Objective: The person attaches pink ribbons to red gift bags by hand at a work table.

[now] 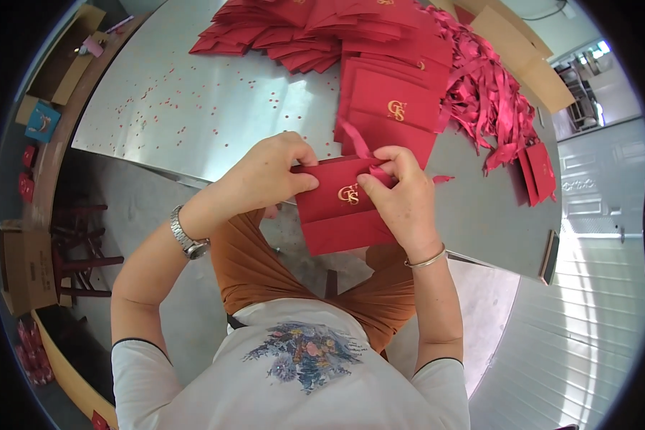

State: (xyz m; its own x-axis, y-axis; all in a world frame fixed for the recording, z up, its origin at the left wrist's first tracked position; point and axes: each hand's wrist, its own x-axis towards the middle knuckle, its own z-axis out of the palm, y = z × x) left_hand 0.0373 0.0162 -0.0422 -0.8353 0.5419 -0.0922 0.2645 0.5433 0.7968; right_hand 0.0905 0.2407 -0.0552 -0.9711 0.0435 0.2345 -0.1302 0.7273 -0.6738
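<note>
A flat red paper gift bag [337,233] with a gold emblem is held up at the table's near edge, over my lap. My left hand [265,172] is closed on its upper left edge, thumb on the front. At its upper right edge, my right hand [407,208] pinches a red satin ribbon [357,140] against the bag. One length of the ribbon rises past the bag's top edge, and an end sticks out to the right of my hand. The fingertips behind the bag are hidden.
Beyond my hands lie overlapping red bags [387,93] and a large heap of them [287,36]. Loose ribbons [480,93] pile up at the right, with finished-looking bags [539,172] beside them. Small red paper dots scatter over the metal table [136,86]. Cardboard boxes [29,265] stand left.
</note>
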